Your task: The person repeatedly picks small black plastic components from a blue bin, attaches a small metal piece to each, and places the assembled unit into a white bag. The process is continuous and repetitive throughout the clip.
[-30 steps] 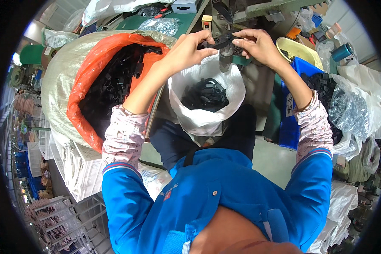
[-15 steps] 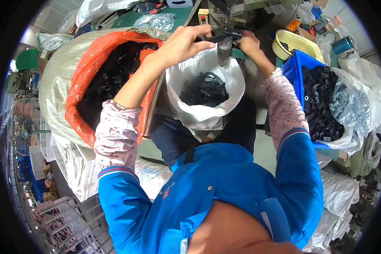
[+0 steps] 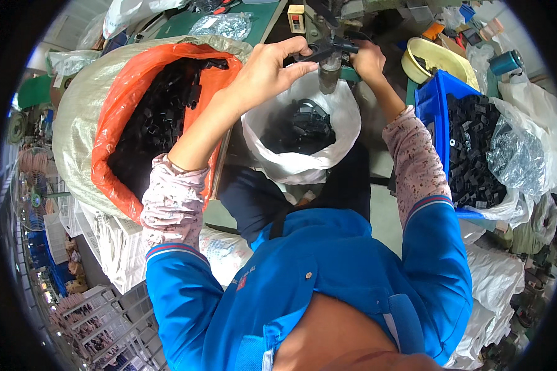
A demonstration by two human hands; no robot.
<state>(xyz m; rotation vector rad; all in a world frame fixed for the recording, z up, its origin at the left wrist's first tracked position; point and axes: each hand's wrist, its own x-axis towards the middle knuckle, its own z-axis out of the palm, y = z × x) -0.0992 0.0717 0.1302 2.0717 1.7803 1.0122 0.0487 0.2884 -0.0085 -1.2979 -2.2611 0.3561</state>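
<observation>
Beyond my knees, both hands meet at a metal machine post (image 3: 329, 75). My left hand (image 3: 263, 75) pinches the near end of a black plastic part (image 3: 319, 49) between thumb and fingers. That part lies across the top of the post. My right hand (image 3: 367, 60) is curled closed at the post's right side, by the part's other end. What it grips is partly hidden by its own fingers and a dark curved piece. Under the post hangs a white woven bag (image 3: 309, 163), its mouth wide, with black plastic parts (image 3: 306, 127) inside.
To the left stands a large sack with an orange liner (image 3: 105, 154), full of black pieces. A blue crate (image 3: 432, 117) of small black parts and a yellow basin (image 3: 414, 69) are on the right. A small box (image 3: 296, 20) stands behind the left hand.
My right hand has shifted slightly to the right. The left thumb reaches a little farther along under the black part. The view has moved slightly.
</observation>
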